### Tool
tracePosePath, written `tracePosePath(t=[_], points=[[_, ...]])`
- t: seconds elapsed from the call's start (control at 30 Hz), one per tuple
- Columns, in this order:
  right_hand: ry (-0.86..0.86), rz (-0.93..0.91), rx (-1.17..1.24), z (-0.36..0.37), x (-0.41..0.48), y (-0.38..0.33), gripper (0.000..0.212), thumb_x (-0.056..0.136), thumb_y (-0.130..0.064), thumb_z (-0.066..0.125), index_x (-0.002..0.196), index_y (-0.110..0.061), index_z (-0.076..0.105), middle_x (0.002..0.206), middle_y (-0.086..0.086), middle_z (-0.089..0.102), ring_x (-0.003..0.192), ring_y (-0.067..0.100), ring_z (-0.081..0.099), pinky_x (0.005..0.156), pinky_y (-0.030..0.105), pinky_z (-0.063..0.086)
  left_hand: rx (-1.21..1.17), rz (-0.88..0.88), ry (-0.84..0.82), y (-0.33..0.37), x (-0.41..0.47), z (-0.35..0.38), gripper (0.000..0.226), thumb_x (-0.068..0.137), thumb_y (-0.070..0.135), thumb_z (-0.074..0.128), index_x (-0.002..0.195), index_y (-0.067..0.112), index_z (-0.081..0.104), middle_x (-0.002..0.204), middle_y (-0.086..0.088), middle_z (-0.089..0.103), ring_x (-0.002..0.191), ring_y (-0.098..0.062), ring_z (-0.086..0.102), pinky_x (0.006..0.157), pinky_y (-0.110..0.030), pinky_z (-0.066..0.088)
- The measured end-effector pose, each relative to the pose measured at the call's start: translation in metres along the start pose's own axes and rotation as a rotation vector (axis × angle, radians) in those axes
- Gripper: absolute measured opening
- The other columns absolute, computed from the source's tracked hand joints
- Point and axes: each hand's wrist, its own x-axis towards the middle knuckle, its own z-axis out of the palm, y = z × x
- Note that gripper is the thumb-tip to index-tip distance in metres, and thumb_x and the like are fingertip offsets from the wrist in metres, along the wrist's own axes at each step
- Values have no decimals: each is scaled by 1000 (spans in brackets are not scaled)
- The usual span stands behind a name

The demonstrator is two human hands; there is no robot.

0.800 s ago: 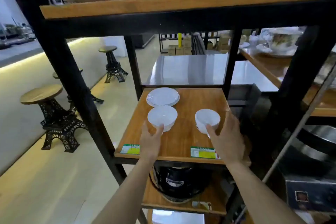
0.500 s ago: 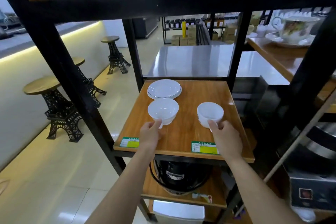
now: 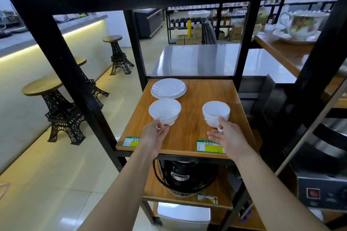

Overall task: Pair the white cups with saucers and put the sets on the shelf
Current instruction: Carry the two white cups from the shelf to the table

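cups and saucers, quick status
Left hand pinching left cup handle, right hand on right cup handle. Saucers stacked behind left cup, unpaired. Nothing in the way.

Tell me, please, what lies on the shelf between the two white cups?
Nothing: the head view shows only bare wooden shelf between the left cup and the right cup.
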Motion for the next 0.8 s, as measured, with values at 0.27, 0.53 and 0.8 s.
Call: tracePosePath(t=[0.27,0.53,0.8], points=[[166,-107,-47,5,-65,20,35,97,-37,40,116,-9,47,88,13,57,66,19,60,62,29,52,46,78,-45,1,-49,-51,30,99,9,41,70,10,47,110,-9,57,117,-30,56,113,-42,35],[285,-187,19,-11,-167,71,26,96,-35,41,106,-12,47,79,8,54,60,17,56,51,25,48,160,118,-260,-11,-121,-101,19,99,8,37,96,4,55,100,-7,61,110,-25,57,106,-34,41],[543,-235,111,-77,-263,104,33,97,-34,41,115,-10,52,71,7,49,54,14,49,49,23,44,216,-47,-503,-55,-172,-69,38,100,14,36,135,-1,41,133,-16,51,109,-20,55,101,-32,39]])
